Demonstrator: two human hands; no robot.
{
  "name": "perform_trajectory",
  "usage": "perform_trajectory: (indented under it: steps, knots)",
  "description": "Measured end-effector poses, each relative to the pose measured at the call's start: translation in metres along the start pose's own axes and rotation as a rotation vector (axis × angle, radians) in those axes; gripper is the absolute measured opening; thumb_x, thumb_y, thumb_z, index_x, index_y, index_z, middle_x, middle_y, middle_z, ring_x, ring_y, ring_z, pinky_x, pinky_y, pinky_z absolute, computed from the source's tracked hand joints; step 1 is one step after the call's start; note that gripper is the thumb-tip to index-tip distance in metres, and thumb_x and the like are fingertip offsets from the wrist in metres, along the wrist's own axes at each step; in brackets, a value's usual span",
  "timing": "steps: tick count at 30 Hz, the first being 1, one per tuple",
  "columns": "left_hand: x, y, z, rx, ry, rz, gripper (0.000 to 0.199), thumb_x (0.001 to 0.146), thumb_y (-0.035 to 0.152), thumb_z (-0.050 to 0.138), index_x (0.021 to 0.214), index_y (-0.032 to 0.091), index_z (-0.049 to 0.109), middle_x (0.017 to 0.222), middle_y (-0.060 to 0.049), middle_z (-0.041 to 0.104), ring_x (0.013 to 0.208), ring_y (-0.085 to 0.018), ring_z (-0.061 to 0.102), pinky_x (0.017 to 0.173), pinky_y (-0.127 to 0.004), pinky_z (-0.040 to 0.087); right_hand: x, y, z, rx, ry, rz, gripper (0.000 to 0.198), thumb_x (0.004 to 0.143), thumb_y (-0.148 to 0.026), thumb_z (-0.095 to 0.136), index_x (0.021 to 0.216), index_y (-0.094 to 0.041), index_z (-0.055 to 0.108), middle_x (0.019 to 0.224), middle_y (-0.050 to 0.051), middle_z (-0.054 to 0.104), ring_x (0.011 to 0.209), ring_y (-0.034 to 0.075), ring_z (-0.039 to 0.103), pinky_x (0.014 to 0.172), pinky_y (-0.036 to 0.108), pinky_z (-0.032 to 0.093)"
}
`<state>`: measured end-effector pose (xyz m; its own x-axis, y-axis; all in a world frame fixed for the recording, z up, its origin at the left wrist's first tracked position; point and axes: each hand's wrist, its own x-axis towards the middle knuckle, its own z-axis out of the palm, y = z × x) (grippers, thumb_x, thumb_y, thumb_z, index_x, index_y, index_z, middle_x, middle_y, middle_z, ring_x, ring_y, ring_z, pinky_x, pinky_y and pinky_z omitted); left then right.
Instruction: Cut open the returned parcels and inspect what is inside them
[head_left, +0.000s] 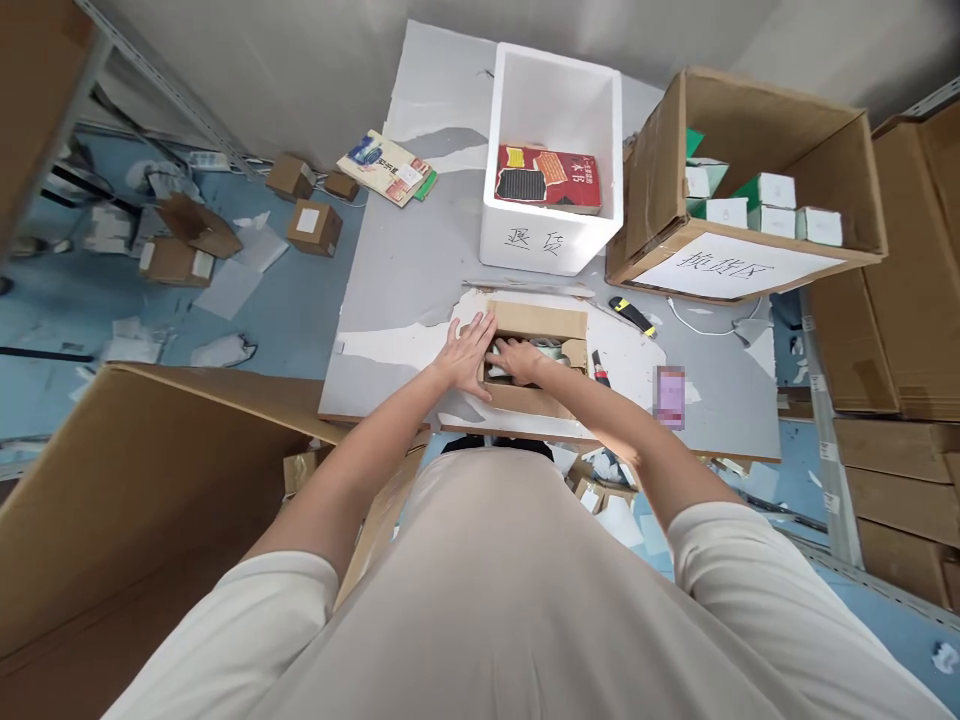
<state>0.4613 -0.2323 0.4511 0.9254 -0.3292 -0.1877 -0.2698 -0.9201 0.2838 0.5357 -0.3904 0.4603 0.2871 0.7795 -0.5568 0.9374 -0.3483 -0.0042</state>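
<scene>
A small open cardboard box (536, 318) lies near the front edge of the table, its long flaps folded outward. My left hand (469, 352) rests with spread fingers against the box's left end. Inside the box is my right hand (517, 360), its fingers stretched to the left over the contents, with the tips partly hidden. A greenish-grey, shiny item (551, 350) shows in the box beside my right wrist; its kind is unclear. Just right of the box lies a red and black utility knife (600, 368).
A white foam box (551, 240) holding a red package (551, 180) stands behind. Right of it, a large carton (649, 180) holds several white-green boxes. A yellow-black cutter (632, 315), a blurred pink item (670, 398) and booklets (386, 168) lie on the table (405, 290). A big carton (187, 420) stands left.
</scene>
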Motion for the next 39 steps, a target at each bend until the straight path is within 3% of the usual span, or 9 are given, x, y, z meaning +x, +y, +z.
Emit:
perform_trajectory:
  steps: [4, 9, 12, 15, 21, 25, 32, 36, 39]
  knots:
    - [0.0, 0.001, 0.001, 0.002, 0.008, -0.004, 0.142, 0.05, 0.071, 0.071, 0.152, 0.002, -0.001, 0.158, -0.027, 0.003, 0.146, -0.043, -0.002, 0.112, -0.06, -0.008, -0.015, 0.001, -0.005, 0.099, 0.112, 0.064, 0.066, 0.075, -0.024, 0.064, 0.136, -0.023, 0.037, 0.132, 0.018, 0.042, 0.109, 0.032, 0.052, 0.083, 0.043, 0.049]
    - [0.003, 0.007, 0.001, 0.019, 0.004, 0.035, 0.14, 0.051, 0.07, 0.071, 0.152, 0.001, 0.001, 0.158, -0.026, 0.003, 0.147, -0.042, -0.001, 0.112, -0.061, -0.008, -0.033, -0.001, -0.001, 0.167, 0.137, 0.137, 0.049, 0.083, -0.035, 0.057, 0.129, -0.024, 0.044, 0.131, 0.017, 0.04, 0.112, 0.033, 0.047, 0.085, 0.045, 0.046]
    - [0.007, 0.009, -0.001, 0.031, -0.011, 0.052, 0.137, 0.054, 0.07, 0.069, 0.152, 0.001, 0.002, 0.158, -0.026, 0.005, 0.147, -0.042, -0.002, 0.112, -0.062, -0.006, -0.032, -0.009, -0.003, 0.186, 0.171, 0.19, 0.052, 0.084, -0.043, 0.058, 0.129, -0.021, 0.044, 0.132, 0.019, 0.041, 0.114, 0.034, 0.046, 0.088, 0.046, 0.043]
    - [0.01, 0.01, -0.004, 0.039, -0.023, 0.042, 0.135, 0.055, 0.071, 0.068, 0.152, 0.001, 0.004, 0.158, -0.025, 0.005, 0.147, -0.042, -0.002, 0.111, -0.063, -0.006, -0.033, -0.013, -0.013, 0.164, 0.227, 0.218, 0.054, 0.08, -0.034, 0.063, 0.128, -0.017, 0.045, 0.132, 0.021, 0.043, 0.114, 0.034, 0.047, 0.092, 0.044, 0.04]
    - [0.012, 0.015, -0.004, 0.046, -0.018, -0.035, 0.141, 0.051, 0.075, 0.067, 0.152, 0.002, 0.002, 0.159, -0.023, 0.002, 0.145, -0.044, -0.009, 0.111, -0.065, -0.009, -0.069, 0.022, -0.028, 0.198, 0.318, 0.19, 0.045, 0.07, -0.033, 0.068, 0.108, -0.014, 0.056, 0.113, 0.017, 0.054, 0.101, 0.031, 0.054, 0.095, 0.046, 0.035]
    - [0.014, 0.021, -0.003, 0.021, -0.001, -0.094, 0.142, 0.049, 0.075, 0.068, 0.152, 0.003, 0.002, 0.159, -0.022, 0.0, 0.146, -0.043, -0.008, 0.11, -0.066, -0.01, -0.099, 0.059, -0.026, 0.38, 0.533, 0.205, 0.035, 0.066, -0.038, 0.071, 0.09, -0.018, 0.055, 0.103, 0.011, 0.055, 0.094, 0.027, 0.054, 0.091, 0.043, 0.039]
    - [0.033, 0.02, -0.012, -0.009, -0.006, -0.166, 0.142, 0.047, 0.07, 0.072, 0.153, 0.004, 0.003, 0.159, -0.024, 0.001, 0.145, -0.045, -0.012, 0.109, -0.068, -0.007, -0.146, 0.083, -0.054, 0.486, 1.134, 0.218, 0.034, 0.068, -0.041, 0.066, 0.087, -0.023, 0.044, 0.105, 0.008, 0.052, 0.095, 0.022, 0.053, 0.075, 0.035, 0.046]
    - [0.057, 0.007, -0.025, 0.01, -0.027, -0.166, 0.141, 0.049, 0.068, 0.072, 0.152, 0.004, 0.0, 0.159, -0.023, 0.0, 0.144, -0.044, -0.015, 0.109, -0.067, -0.008, -0.202, 0.076, -0.071, 0.44, 1.237, 0.204, 0.036, 0.064, -0.037, 0.071, 0.086, -0.026, 0.045, 0.107, 0.007, 0.053, 0.096, 0.023, 0.054, 0.074, 0.037, 0.048]
    - [0.079, -0.006, -0.036, 0.034, -0.053, -0.173, 0.144, 0.047, 0.067, 0.073, 0.152, 0.003, -0.003, 0.159, -0.025, -0.002, 0.144, -0.045, -0.015, 0.109, -0.068, -0.01, -0.227, 0.056, -0.058, 0.47, 1.194, 0.162, 0.038, 0.061, -0.03, 0.074, 0.087, -0.027, 0.046, 0.11, 0.008, 0.054, 0.098, 0.024, 0.055, 0.075, 0.037, 0.049]
